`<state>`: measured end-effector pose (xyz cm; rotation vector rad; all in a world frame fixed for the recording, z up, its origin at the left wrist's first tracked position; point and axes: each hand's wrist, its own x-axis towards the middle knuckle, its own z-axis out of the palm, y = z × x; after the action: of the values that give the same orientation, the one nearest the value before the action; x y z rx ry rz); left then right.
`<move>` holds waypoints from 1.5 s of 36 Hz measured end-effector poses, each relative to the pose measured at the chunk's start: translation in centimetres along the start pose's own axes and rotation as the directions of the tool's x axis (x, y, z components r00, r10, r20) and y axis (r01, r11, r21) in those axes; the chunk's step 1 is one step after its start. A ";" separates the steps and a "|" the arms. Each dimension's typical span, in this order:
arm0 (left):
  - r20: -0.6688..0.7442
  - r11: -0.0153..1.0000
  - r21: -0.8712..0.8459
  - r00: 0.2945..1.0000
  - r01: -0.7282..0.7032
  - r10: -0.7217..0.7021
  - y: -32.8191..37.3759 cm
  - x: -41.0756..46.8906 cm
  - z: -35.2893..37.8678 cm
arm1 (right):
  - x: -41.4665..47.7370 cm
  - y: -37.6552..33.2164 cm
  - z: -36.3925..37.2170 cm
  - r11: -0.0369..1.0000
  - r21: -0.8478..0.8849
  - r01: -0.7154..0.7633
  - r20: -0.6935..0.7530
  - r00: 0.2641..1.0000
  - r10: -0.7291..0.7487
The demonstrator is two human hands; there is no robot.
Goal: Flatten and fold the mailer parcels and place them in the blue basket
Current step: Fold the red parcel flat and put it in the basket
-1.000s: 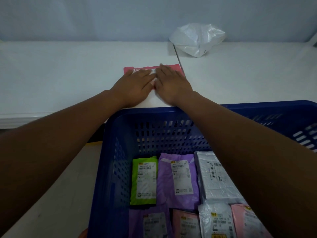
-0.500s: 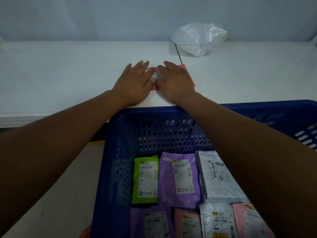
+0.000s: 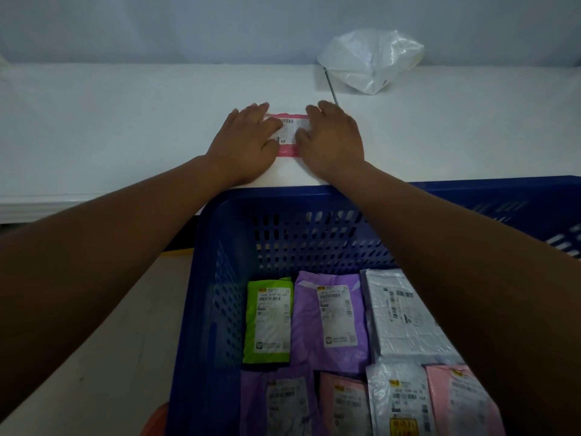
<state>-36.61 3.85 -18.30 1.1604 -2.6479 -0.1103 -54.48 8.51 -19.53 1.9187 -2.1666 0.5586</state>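
Note:
A pink mailer parcel [image 3: 290,133] with a white shipping label facing up lies folded on the white table, just beyond the blue basket [image 3: 283,196]. My left hand [image 3: 246,143] presses flat on its left part and my right hand [image 3: 333,136] presses flat on its right part, fingers straight. Only the middle strip of the parcel shows between the hands. Inside the basket lie several folded mailers, among them a green one [image 3: 268,322], a purple one [image 3: 331,319] and a grey one [image 3: 402,313].
A crumpled white plastic bag [image 3: 372,59] sits at the back of the white table [image 3: 125,121], against the wall. A thin dark seam [image 3: 330,86] runs across the tabletop toward it. An orange object [image 3: 155,420] peeks out at the basket's lower left corner.
The pink parcel has been folded over, so its white label now faces up. My hands have slid apart from the middle toward its two sides.

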 end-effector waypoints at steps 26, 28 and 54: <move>0.035 0.997 0.047 0.998 -0.061 0.059 0.1 0.4 0.2 | -0.2 -0.4 -0.4 0.988 0.070 0.138 0.065 0.988 -0.142; 0.056 0.995 0.041 0.995 -0.090 0.088 0.1 0.5 0.3 | -0.3 -0.6 -0.5 0.986 0.076 0.151 0.104 0.982 -0.159; 0.081 0.979 0.182 0.990 0.096 -0.112 -0.5 0.5 0.6 | -0.4 0.0 0.0 0.992 -0.035 -0.125 0.077 0.989 0.127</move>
<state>-36.76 3.11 -18.86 1.3816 -2.7212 0.0574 -54.42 8.84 -19.67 1.8280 -2.3444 0.4753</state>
